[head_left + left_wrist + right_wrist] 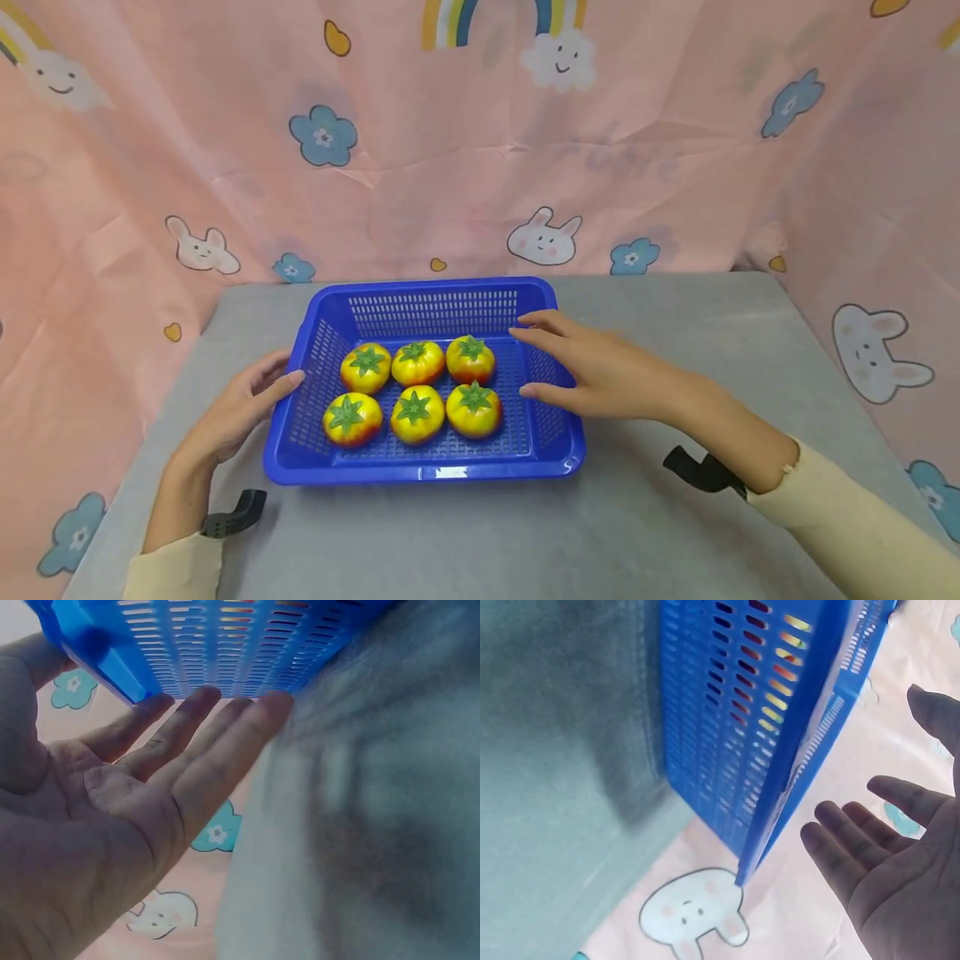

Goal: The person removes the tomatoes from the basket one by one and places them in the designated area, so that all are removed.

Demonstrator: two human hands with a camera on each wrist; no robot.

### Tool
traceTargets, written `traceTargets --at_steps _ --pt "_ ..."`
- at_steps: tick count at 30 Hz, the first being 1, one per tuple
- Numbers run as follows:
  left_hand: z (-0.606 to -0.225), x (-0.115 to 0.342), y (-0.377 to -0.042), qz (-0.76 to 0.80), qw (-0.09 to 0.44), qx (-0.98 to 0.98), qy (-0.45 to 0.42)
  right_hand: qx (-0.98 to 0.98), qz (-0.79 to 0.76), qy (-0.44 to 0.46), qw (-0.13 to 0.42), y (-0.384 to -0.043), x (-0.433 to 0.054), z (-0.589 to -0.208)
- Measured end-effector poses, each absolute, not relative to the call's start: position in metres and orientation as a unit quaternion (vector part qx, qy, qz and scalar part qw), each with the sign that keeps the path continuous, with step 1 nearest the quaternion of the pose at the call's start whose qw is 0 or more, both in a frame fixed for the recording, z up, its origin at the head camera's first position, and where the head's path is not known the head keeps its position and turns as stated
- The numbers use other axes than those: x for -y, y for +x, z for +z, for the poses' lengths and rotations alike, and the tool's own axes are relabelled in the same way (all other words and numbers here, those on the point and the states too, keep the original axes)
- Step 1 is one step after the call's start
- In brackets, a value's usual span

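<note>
A blue plastic basket (pixel 427 473) with slotted walls stands on the grey table. Inside it lie several glossy yellow-and-red tomatoes (pixel 417 414) with green star-shaped tops, set in two rows. My left hand (pixel 238 410) holds the basket's left side, its thumb over the rim and its fingertips against the outer wall in the left wrist view. Over the right rim hovers my right hand (pixel 581 362), fingers spread and pointing toward the tomatoes, holding nothing. In the right wrist view, a gap shows between those fingers and the basket wall (pixel 727 727).
A pink cloth (pixel 420 200) printed with rabbits, clouds and flowers hangs behind the table and along its sides. The grey tabletop (pixel 480 542) extends around the basket. A black wrist strap piece (pixel 236 512) sits on the left wrist, another (pixel 701 471) on the right.
</note>
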State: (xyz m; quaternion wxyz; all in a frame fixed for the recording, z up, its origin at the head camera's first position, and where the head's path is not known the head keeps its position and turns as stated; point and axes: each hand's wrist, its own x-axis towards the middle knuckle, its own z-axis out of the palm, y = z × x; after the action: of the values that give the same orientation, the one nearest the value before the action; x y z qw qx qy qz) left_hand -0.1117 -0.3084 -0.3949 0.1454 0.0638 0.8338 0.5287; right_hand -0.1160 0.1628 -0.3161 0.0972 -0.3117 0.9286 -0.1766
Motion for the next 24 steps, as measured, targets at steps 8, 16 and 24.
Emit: traceTargets --at_steps 8,16,24 --pt "-0.399 0.311 -0.116 0.601 0.169 -0.777 0.083 -0.912 -0.163 -0.345 0.149 -0.131 -0.139 -0.306" --pt "-0.41 0.314 -0.114 0.64 0.198 -0.739 0.066 -0.897 -0.108 -0.343 0.257 -0.138 -0.116 -0.313" --pt "-0.413 0.314 -0.119 0.675 0.205 -0.704 0.088 -0.885 -0.075 -0.364 0.28 -0.147 -0.097 -0.31"
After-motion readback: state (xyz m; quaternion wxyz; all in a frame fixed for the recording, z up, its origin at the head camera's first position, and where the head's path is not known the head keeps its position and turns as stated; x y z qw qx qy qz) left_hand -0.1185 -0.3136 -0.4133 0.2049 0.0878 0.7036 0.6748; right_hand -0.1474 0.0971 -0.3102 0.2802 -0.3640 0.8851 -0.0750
